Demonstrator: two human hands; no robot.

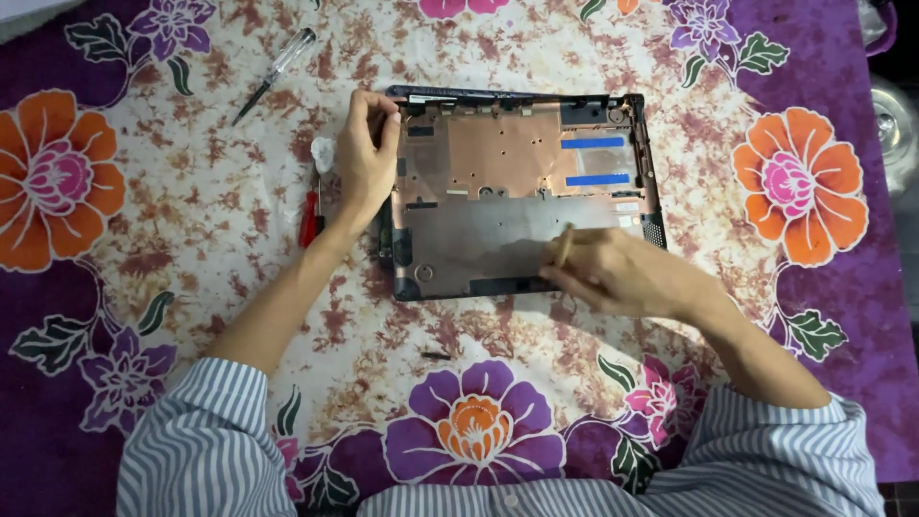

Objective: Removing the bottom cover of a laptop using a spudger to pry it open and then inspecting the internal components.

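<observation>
An opened laptop bottom shell (507, 172) lies on a flowered cloth, its inside copper-coloured and grey with two blue tape strips (593, 144). My left hand (364, 153) grips the shell's upper left corner, fingers curled over the edge. Over the shell's lower right part, my right hand (613, 273) holds a thin brownish stick-like tool (564, 246); the tool's tip points up onto the grey panel.
A clear-handled screwdriver (278, 72) lies at the upper left. A red-handled screwdriver (308, 215) and a small white scrap (323, 151) sit left of the shell. A small dark piece (436, 356) lies below it. A round metal object (895, 124) is at the right edge.
</observation>
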